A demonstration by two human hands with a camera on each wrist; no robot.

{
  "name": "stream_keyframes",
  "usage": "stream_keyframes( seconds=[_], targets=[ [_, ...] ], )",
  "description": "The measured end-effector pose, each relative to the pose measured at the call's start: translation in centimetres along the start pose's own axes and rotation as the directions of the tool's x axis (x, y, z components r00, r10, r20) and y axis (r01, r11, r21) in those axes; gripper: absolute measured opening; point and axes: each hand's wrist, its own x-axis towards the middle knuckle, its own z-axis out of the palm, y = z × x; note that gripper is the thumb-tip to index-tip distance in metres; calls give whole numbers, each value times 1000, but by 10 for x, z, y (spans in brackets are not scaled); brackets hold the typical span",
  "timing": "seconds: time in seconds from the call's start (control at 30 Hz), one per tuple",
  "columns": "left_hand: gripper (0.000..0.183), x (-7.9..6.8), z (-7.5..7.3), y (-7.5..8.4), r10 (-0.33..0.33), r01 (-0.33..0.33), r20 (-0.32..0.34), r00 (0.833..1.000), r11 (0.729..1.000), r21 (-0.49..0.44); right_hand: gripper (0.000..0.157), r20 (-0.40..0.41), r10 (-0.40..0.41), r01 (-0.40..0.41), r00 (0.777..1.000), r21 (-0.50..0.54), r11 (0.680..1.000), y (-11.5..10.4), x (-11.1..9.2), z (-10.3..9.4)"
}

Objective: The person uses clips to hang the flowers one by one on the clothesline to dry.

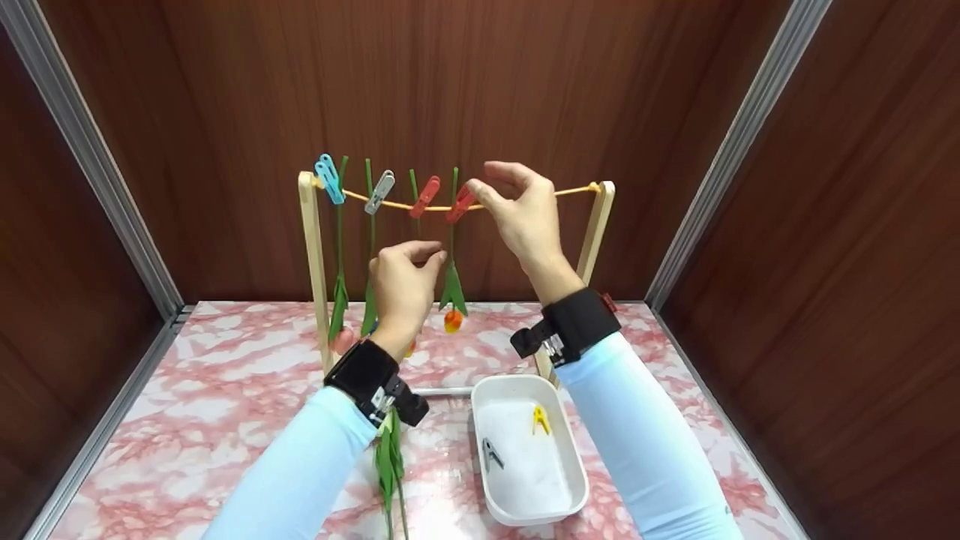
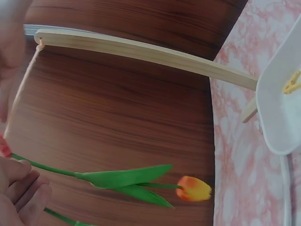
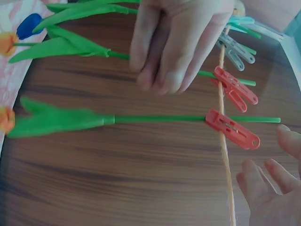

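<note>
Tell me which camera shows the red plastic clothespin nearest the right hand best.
The right wrist view: the red plastic clothespin fills the frame, clamping a green stem onto the string. The head view shows it small beside the right hand. The left wrist view shows only a red sliver at the edge.
</note>
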Motion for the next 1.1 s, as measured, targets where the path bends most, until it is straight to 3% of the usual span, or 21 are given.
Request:
stream_keyframes(
  seconds=[0.27, 0.43, 0.53, 0.77, 0.83, 0.97, 1.1],
  targets=[
    [14, -20, -34, -7, 123, -123, -33, 992, 992, 2, 23, -122, -102, 112, 987, 82, 990, 20, -31, -26],
    [11, -43, -58, -17, 137, -137, -13, 991, 990, -22, 10, -97, -45, 62, 994, 181, 982, 46, -66, -49],
    [9, -55, -68, -24, 152, -152, -4, 988, 987, -55, 10, -61, 2, 7, 998, 157, 988, 65, -86, -55],
    [8, -85, -75, -42, 214, -213, 44, 976, 976, -36, 17, 94, 144, -152, 985, 90, 984, 106, -131, -58],
    [9, -94, -73, -51, 217, -216, 57, 975, 976, -27, 18, 184, 185, -196, 965, 46, 980, 119, -144, -58],
    [9, -114, -67, -71, 200, -200, 77, 977, 980, 4, 22, 351, 237, -229, 906, -64, 971, 145, -163, -56],
    [9, -132, -60, -90, 193, -196, 100, 976, 980, 22, 23, 409, 238, -215, 881, -102, 971, 163, -173, -55]
  ],
)
